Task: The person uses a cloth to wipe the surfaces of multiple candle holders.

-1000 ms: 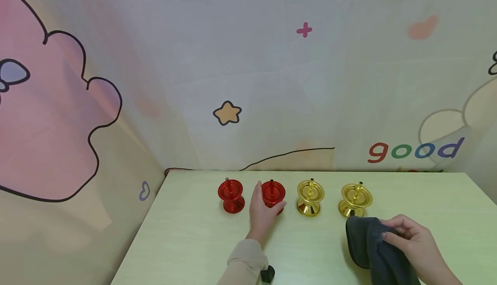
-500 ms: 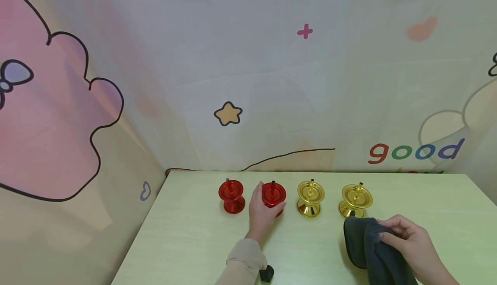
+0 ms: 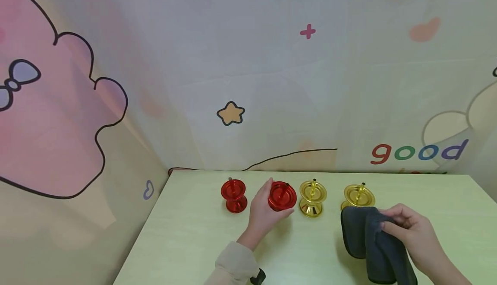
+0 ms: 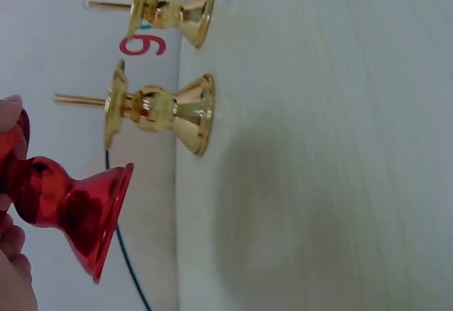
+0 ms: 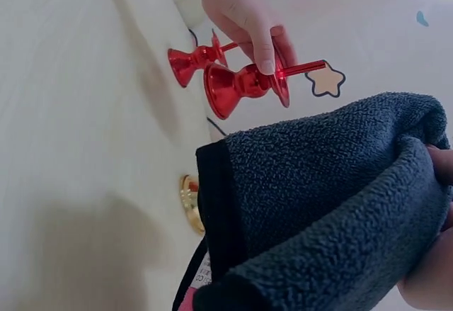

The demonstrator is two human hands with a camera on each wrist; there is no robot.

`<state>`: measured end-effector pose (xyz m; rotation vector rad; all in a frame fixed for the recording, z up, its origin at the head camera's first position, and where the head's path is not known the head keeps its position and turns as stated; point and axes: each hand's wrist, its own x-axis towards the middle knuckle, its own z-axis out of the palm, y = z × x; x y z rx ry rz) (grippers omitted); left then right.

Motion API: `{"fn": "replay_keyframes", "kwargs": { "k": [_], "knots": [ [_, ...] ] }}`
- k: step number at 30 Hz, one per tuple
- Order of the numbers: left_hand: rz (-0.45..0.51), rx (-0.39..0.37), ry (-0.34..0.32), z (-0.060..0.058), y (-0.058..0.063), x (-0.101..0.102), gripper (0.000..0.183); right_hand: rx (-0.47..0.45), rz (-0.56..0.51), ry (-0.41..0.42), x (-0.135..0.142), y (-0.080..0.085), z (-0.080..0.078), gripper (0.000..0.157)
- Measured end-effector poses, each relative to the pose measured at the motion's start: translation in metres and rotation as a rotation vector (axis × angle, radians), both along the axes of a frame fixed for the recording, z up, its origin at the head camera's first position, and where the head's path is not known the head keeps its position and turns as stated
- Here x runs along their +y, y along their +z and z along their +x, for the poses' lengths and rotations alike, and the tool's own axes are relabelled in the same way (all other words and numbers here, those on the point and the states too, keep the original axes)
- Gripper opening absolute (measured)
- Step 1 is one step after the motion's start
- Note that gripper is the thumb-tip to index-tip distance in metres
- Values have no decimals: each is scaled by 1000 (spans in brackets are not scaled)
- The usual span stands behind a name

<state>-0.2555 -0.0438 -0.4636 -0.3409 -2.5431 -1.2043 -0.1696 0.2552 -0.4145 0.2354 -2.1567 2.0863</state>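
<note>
My left hand (image 3: 264,209) grips a shiny red candle holder (image 3: 282,196) by its upper dish and neck. In the left wrist view the base of this candle holder (image 4: 78,205) hangs off the table, its foot apart from the surface. Some way to the right, my right hand (image 3: 413,235) pinches a folded dark grey cloth (image 3: 382,244) between thumb and fingers. Thick terry pile and a black border show on the cloth (image 5: 318,183) in the right wrist view. Part of that hand is hidden behind the cloth there.
Another red candle holder (image 3: 234,194) stands left of my left hand. Two gold candle holders, one near (image 3: 312,196) and one farther right (image 3: 359,195), stand on the pale table (image 3: 186,233). The cloth partly covers the farther one's base. A printed fabric wall (image 3: 272,82) rises behind.
My left hand has lifted the red candle holder off the table and tilted it, shifting it slightly right. My right hand has raised the cloth a little.
</note>
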Motion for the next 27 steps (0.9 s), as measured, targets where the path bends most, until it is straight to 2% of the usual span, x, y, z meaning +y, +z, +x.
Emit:
{"fn": "replay_keyframes", "kwargs": {
  "k": [5, 10, 17, 22, 27],
  "knots": [
    [-148, 35, -55, 13, 15, -1, 87, 66, -26, 11, -7, 16, -7, 35],
    [-271, 107, -102, 27, 28, 3, 88, 129, -68, 22, -19, 33, -15, 36],
    [-448, 160, -155, 45, 40, 15, 87, 188, -153, 57, -44, 47, -29, 36],
    [-509, 219, -148, 52, 47, 24, 86, 166, -76, 88, -62, 50, -32, 33],
    [-486, 299, -136, 54, 49, 28, 86, 173, 105, 126, -75, 47, -29, 26]
  ]
}}
